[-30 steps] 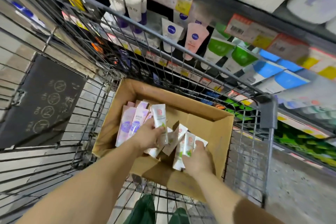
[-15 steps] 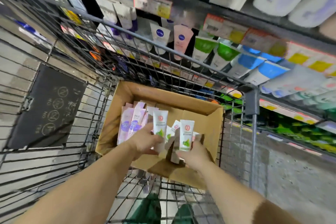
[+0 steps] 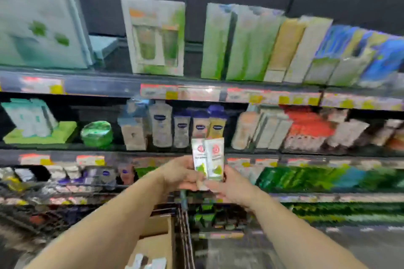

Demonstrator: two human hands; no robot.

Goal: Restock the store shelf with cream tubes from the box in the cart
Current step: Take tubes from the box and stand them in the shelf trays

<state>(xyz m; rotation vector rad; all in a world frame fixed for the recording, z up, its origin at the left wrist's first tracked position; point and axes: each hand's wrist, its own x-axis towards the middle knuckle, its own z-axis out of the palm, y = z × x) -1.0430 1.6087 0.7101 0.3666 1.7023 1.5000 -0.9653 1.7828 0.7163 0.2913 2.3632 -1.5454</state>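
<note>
Two white cream tubes with a red logo and green leaf print stand upright side by side in front of the shelves. My left hand (image 3: 181,173) grips the left tube (image 3: 198,157) at its lower end. My right hand (image 3: 231,185) grips the right tube (image 3: 215,159) the same way. Both hands touch each other at chest height before the middle shelf (image 3: 251,153). Below, the cardboard box (image 3: 156,244) sits in the cart (image 3: 184,220), with a few more tubes (image 3: 144,263) showing at the bottom edge. The picture is blurred.
Store shelving fills the view: boxed sets on the top shelf (image 3: 153,37), bottles (image 3: 161,125) and a green jar (image 3: 96,133) on the middle one, green packs (image 3: 306,178) lower right. Price-tag strips (image 3: 196,94) line the shelf edges. The cart's wire wall stands at lower left.
Both hands lifted out of the box, each with a tube, and came together in front of the shelves. The view swung up from the cart to the shelving.
</note>
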